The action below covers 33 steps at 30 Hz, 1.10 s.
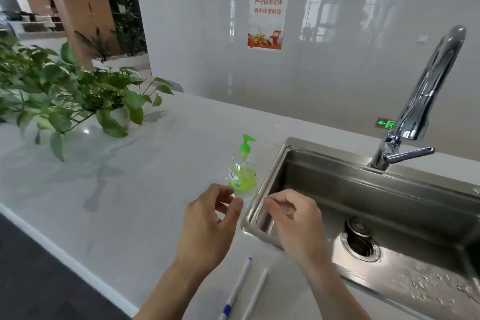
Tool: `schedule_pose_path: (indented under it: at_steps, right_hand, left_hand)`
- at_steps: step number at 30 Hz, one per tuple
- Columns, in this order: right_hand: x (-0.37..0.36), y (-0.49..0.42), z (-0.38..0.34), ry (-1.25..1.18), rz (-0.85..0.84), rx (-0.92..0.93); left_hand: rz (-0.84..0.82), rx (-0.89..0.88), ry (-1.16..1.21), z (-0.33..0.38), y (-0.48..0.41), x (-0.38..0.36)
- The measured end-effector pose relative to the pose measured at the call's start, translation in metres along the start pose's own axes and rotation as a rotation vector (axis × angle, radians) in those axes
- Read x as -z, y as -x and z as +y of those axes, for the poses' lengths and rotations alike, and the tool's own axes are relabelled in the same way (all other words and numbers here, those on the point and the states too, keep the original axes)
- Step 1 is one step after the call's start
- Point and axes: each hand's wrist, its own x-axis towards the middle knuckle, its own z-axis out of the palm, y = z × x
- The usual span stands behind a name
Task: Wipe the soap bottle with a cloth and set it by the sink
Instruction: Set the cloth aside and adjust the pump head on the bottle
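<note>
A clear soap bottle (242,175) with green liquid and a green pump stands upright on the white counter (135,189), just left of the steel sink (376,197). My left hand (207,223) hovers just in front of the bottle, fingers curled and apart, holding nothing. My right hand (293,218) hangs over the sink's left rim, fingers loosely curled, also without anything in it. Neither hand touches the bottle. No cloth is in view.
A chrome faucet (420,101) rises behind the sink, and the drain (361,241) lies at the basin's bottom. Leafy potted plants (65,96) stand at the counter's left. A white pen with blue trim (237,288) and its cap (255,293) lie near the front edge.
</note>
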Motion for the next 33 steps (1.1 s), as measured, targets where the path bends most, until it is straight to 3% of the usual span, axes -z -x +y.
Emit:
schedule_pose_path:
  at_steps: [15,25,33]
  right_hand:
    - [-0.083,-0.121,-0.009,0.005,0.362,-0.052]
    - [-0.088,-0.163,0.015,0.087,0.248,-0.139]
    - [-0.092,-0.175,0.023,0.02,0.162,-0.236]
  left_hand:
    - [-0.21,-0.112,0.125,-0.057,-0.176,-0.005]
    - [-0.309,-0.102,0.171,-0.055,-0.219,-0.057]
    - [-0.271,-0.054,0.226,-0.066,-0.226,-0.073]
